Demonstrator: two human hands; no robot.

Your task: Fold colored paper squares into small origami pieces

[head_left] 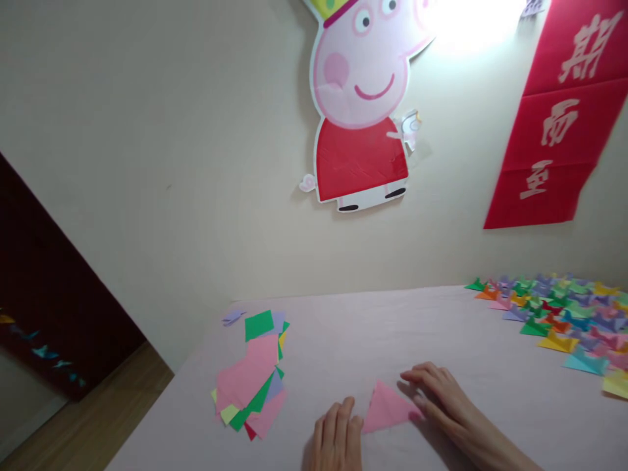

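Pink paper folded into a triangle [386,409] lies flat on the pale desk [343,340], between the two hands. The right hand [439,392] is spread open, palm down, its fingertips resting on the triangle's right edge. The left hand [336,435] is also open with fingers straight and gripping nothing, just beside the triangle's lower left corner. A loose pile of coloured paper squares [252,383] sits to the left, and many folded paper pieces [564,314] crowd the far right.
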